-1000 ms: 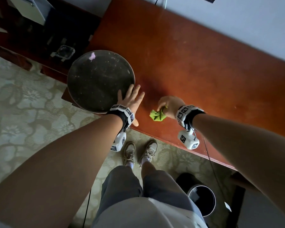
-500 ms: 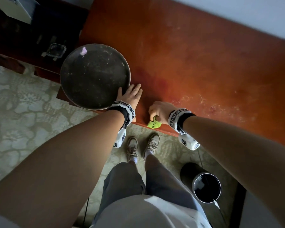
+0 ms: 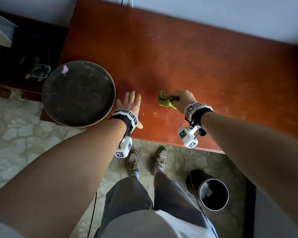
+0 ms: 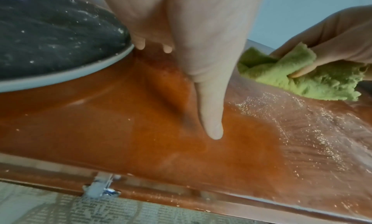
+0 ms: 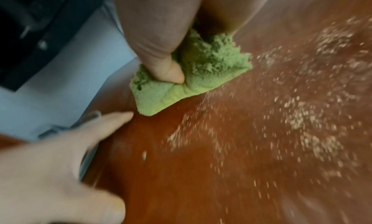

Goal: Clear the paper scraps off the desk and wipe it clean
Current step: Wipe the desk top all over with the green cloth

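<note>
— What do we hold right now?

— Our right hand (image 3: pixel 182 100) grips a bunched green cloth (image 3: pixel 164 101), thumb pinching it down on the reddish wooden desk (image 3: pixel 205 66). Pale crumbs (image 5: pixel 298 116) lie scattered on the desk beside the cloth.

— And the other hand?

— Our left hand (image 3: pixel 130 104) lies flat on the desk, fingers spread wide and straight, holding nothing. It sits just beside the round dark tray (image 3: pixel 78 93), which overhangs the desk's left corner.

— What's in the tray?

— One small pink scrap (image 3: pixel 65 69) near its far rim, plus fine pale specks across its bottom.

— Any other container?

— A black bin (image 3: pixel 213 194) stands on the patterned floor (image 3: pixel 15 134) by our right foot; we see something pale inside but cannot tell what it is.
</note>
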A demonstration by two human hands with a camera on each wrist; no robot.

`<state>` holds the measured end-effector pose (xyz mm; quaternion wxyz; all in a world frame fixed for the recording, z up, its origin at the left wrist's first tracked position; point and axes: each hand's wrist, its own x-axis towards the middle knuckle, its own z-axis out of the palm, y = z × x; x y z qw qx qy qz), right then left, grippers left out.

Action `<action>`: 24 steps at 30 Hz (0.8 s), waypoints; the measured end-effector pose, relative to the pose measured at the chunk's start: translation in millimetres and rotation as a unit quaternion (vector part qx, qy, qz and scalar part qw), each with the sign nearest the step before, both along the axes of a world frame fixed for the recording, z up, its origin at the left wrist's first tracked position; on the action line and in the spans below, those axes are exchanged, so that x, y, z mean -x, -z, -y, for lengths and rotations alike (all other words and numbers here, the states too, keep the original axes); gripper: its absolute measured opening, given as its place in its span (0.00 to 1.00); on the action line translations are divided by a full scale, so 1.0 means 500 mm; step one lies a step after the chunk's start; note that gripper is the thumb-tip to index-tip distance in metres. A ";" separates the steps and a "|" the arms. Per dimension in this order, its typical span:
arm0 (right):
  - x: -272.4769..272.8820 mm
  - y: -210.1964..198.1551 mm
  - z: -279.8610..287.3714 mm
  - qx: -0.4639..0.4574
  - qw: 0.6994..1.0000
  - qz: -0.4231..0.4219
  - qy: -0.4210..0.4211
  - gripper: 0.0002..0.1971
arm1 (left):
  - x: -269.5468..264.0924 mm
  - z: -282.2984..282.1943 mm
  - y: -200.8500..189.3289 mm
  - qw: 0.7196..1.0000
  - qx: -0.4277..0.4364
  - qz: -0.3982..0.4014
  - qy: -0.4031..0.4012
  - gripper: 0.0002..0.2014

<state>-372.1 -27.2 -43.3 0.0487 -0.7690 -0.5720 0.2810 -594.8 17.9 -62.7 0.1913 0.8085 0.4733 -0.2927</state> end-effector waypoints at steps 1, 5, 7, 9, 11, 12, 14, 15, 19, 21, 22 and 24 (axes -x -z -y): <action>-0.019 0.002 -0.007 -0.004 1.000 0.000 0.019 0.19 | -0.004 0.006 0.004 1.000 0.010 -0.004 -0.021 0.72; -0.053 0.014 -0.037 -0.003 0.999 0.010 0.030 0.20 | -0.005 0.030 0.013 0.992 0.027 -0.045 -0.113 0.75; -0.043 0.017 -0.059 -0.012 1.000 0.011 0.001 0.22 | 0.000 0.038 0.018 0.991 0.014 -0.052 -0.122 0.76; -0.017 0.020 -0.086 -0.014 0.999 0.010 -0.046 0.22 | 0.005 0.040 0.023 0.991 0.005 -0.043 -0.124 0.75; 0.022 0.026 -0.112 -0.008 0.992 0.002 -0.125 0.21 | 0.006 0.040 0.024 0.991 0.008 -0.036 -0.125 0.75; 0.044 0.031 -0.123 -0.003 0.985 -0.006 -0.171 0.22 | 0.006 0.040 0.024 0.991 0.010 -0.034 -0.126 0.75; 0.091 0.040 -0.136 0.012 0.967 -0.022 -0.254 0.23 | 0.005 0.038 0.025 0.991 0.013 -0.032 -0.126 0.75; 0.112 0.044 -0.138 0.019 0.958 -0.026 -0.286 0.22 | 0.005 0.038 0.026 0.991 0.016 -0.028 -0.128 0.75; 0.142 0.055 -0.123 0.006 0.923 -0.010 -0.385 0.21 | 0.009 0.035 0.033 0.990 0.015 -0.021 -0.140 0.75; 0.116 0.055 -0.100 0.011 0.906 -0.008 -0.422 0.23 | 0.009 0.036 0.030 0.990 0.008 -0.022 -0.138 0.75; 0.094 0.056 -0.084 0.023 0.901 -0.007 -0.434 0.24 | 0.007 0.038 0.027 0.990 0.008 -0.025 -0.136 0.75; 0.042 0.054 -0.051 0.044 0.899 -0.008 -0.435 0.24 | 0.000 0.038 0.023 0.989 0.009 -0.034 -0.141 0.75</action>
